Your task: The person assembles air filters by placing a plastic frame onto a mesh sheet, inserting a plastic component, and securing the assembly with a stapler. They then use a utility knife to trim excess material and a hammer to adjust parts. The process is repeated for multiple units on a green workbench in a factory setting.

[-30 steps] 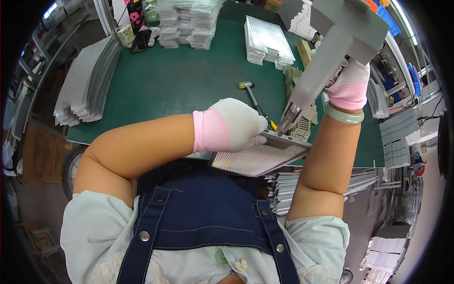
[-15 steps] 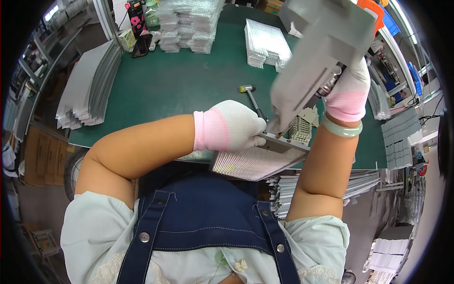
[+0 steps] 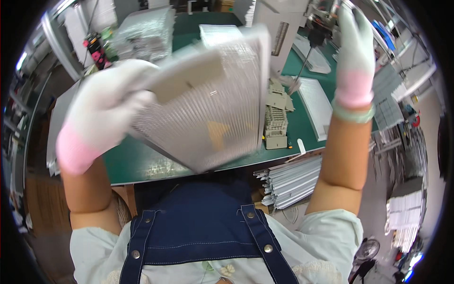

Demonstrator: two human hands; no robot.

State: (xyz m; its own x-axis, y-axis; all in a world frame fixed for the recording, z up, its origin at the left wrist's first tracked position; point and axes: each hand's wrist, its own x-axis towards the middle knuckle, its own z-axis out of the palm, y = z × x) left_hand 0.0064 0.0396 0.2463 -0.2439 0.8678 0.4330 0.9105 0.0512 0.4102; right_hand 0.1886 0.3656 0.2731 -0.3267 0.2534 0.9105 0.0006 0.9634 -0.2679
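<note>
My left hand (image 3: 106,106), in a white knit glove with a pink cuff, grips the left edge of a framed panel (image 3: 203,109). The panel has a fine ribbed mesh face and a pale metal rim, and it is lifted, tilted and blurred above the green table (image 3: 135,158). My right hand (image 3: 355,45), gloved alike, is raised at the upper right with its fingers stretched up and apart. Beside it is a dark tool head (image 3: 318,35) with a thin shaft, next to a grey machine housing (image 3: 285,40). Nothing shows in that hand.
Stacked beige plastic parts (image 3: 275,125) lie right of the panel. A long white panel (image 3: 316,106) lies farther right. Bubble-wrap bundles (image 3: 144,35) and a dark flowered bottle (image 3: 96,51) stand at the back left. Metal strips (image 3: 293,184) are stacked below the table edge.
The framed panel has come up from the table edge beside the machine, and my left hand has moved left with it. My right hand sits higher. The whole view has shifted.
</note>
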